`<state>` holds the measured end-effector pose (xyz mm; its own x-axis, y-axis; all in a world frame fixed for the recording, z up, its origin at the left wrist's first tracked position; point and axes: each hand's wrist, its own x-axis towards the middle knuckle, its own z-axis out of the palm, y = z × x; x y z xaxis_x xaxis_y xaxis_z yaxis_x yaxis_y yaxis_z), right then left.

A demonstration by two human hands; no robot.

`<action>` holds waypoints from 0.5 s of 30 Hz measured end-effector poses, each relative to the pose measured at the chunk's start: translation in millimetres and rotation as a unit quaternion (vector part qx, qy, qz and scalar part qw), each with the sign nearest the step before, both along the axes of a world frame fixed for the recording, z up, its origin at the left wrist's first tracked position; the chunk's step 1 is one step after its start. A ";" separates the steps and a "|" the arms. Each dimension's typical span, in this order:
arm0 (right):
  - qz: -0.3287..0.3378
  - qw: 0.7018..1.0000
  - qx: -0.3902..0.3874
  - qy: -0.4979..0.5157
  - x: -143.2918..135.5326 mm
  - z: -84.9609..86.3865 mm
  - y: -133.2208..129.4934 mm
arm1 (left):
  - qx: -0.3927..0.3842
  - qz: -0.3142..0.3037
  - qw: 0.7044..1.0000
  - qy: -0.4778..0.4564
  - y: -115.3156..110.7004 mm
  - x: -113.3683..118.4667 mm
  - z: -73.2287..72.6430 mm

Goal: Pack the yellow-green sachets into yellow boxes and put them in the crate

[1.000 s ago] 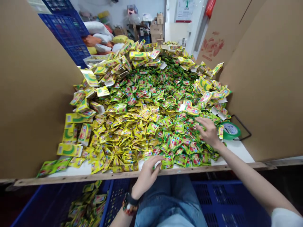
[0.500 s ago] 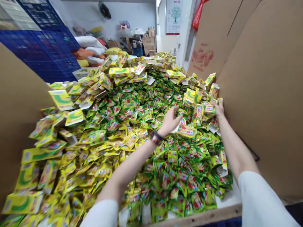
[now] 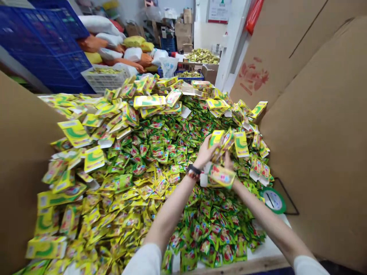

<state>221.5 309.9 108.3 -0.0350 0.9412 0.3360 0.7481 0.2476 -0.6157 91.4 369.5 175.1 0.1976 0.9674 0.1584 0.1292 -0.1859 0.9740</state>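
Observation:
My left hand (image 3: 205, 152), with a dark band on its wrist, is closed on a yellow-green box (image 3: 216, 138) right of centre. Close beside it, my right hand (image 3: 228, 162) is partly hidden by boxes, and its fingers are blurred. Another box (image 3: 241, 144) stands tilted just right of the hands. A blurred box (image 3: 221, 175) lies across the right wrist. Beneath spread green packets (image 3: 226, 217) on the right and yellow packets (image 3: 123, 214) on the left. Flattened or open yellow boxes (image 3: 75, 133) lie along the left and back of the heap.
Cardboard walls (image 3: 318, 137) rise at both sides. A green ring-shaped object (image 3: 273, 200) lies by the right wall. Blue crates (image 3: 43, 42), a white basket (image 3: 107, 78) and stacked sacks (image 3: 99, 26) stand behind. A wooden edge (image 3: 258, 264) runs along the front.
My right hand has moved left from the right wall to beside my left hand, and boxes are now gathered between them. The view has tilted down, and the green ring-shaped object shows.

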 end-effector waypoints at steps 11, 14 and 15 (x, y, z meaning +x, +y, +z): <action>0.184 0.980 -0.021 -0.067 -106.8 68.9 -29.5 | 0.024 0.236 0.957 0.169 -127.8 -158.4 -0.1; 0.217 0.975 0.008 -0.047 -105.6 111.3 3.2 | 0.061 0.288 0.936 0.191 -156.6 -188.0 8.1; 0.227 0.973 0.019 -0.038 -107.2 127.9 21.1 | 0.076 0.324 0.922 0.200 -162.4 -203.5 12.8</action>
